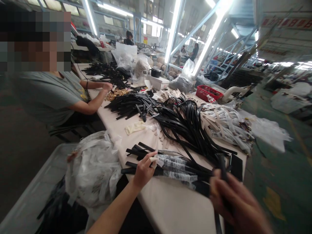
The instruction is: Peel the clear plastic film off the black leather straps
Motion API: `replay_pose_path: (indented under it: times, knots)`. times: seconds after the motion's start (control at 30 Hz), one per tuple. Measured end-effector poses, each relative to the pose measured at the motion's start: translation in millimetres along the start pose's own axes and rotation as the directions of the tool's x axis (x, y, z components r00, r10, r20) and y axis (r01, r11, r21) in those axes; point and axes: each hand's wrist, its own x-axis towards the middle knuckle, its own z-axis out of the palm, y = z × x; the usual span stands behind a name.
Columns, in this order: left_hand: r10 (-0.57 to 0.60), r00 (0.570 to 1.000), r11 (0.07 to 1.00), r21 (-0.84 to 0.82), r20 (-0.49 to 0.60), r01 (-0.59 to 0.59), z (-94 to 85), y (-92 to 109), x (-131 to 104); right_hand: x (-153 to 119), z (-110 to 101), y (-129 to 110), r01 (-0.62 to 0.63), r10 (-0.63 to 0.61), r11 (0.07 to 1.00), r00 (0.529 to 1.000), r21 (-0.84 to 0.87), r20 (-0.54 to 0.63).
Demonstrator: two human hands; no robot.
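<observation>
My left hand (145,169) is over the near side of the table, fingers pinched on a small piece of clear plastic film (160,162). A pale cover sits on one of its fingertips. Just beneath and beside it lie black straps (133,164), partly wrapped in clear plastic (176,161). At the lower right, my right hand (234,198), smeared by motion, is closed round a black strap (223,169). Beyond both hands a large bundle of long black straps (185,118) curves across the table.
A co-worker (56,94) sits at the left by gold-coloured metal pieces (117,94). White straps (219,120), a red basket (209,93) and a white box (158,82) stand farther back. A plastic bag (95,169) fills the crate (58,156) left of the table (170,201).
</observation>
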Motion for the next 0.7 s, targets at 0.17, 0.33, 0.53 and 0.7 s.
replay_pose_path:
  times: [0.17,0.33,0.53,0.7]
  knots:
    - [0.156,0.986,0.981,0.104,0.058,-0.162,10.3,-5.6,-23.9,62.6,99.7,52.7,-0.164,0.151,0.983,0.978,0.077,0.147]
    - [0.155,0.987,0.984,0.083,0.041,-0.158,12.2,-4.0,-30.5,72.4,120.2,81.0,-0.048,0.065,0.991,0.989,-0.127,0.133]
    - [-0.633,0.765,0.622,-0.512,0.115,0.592,17.6,22.6,-33.9,64.2,108.8,104.1,-0.329,0.258,0.905,0.929,0.272,0.265]
    - [-0.537,0.592,0.077,-0.664,0.601,0.744,26.2,45.1,-47.7,57.3,105.7,114.0,-0.655,0.404,0.578,0.747,0.486,0.528]
